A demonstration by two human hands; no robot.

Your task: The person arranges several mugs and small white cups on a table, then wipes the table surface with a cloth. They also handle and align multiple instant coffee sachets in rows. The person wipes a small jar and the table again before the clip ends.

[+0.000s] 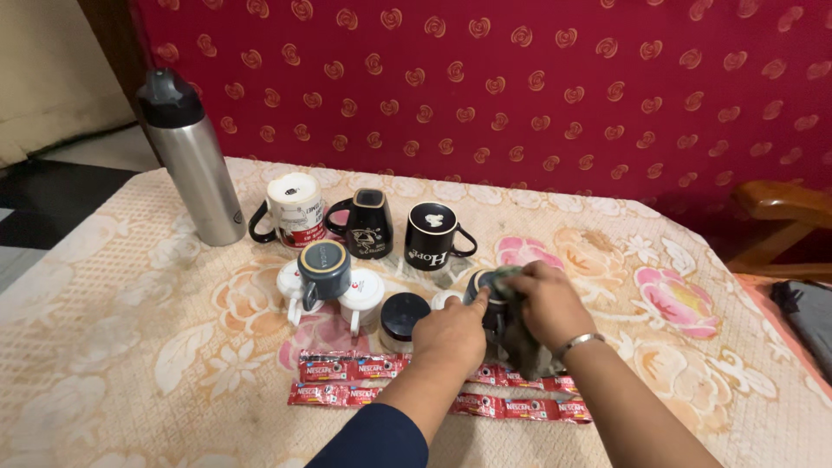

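A person's left hand [451,334] steadies a dark mug [487,299] lying on its side, fingers curled against its body, while the right hand [548,305] closes around a dark green cloth [520,340] pressed over the mug's rim, a silver bangle [579,342] at the wrist. The hold suggests bracing with one hand so the other can rub. The mug sits between the two hands, mostly covered by them and the cloth, so its handle and print cannot be made out.

Just below the hands lie two rows of red instant-coffee sachets [347,368], partly hidden under the forearms. To the left of the left hand stands a small black jar [404,316], then a grey mug [323,270] resting upside down on two white cups [362,295]. Beyond the hands, three upturned mugs line up: a black printed mug [431,236], a tapered black mug [367,224] and a white mug [295,211]. Farther left stands a steel flask [192,156]. All rest on a floral tablecloth [130,329]; a wooden chair arm [784,208] is cut off at right.
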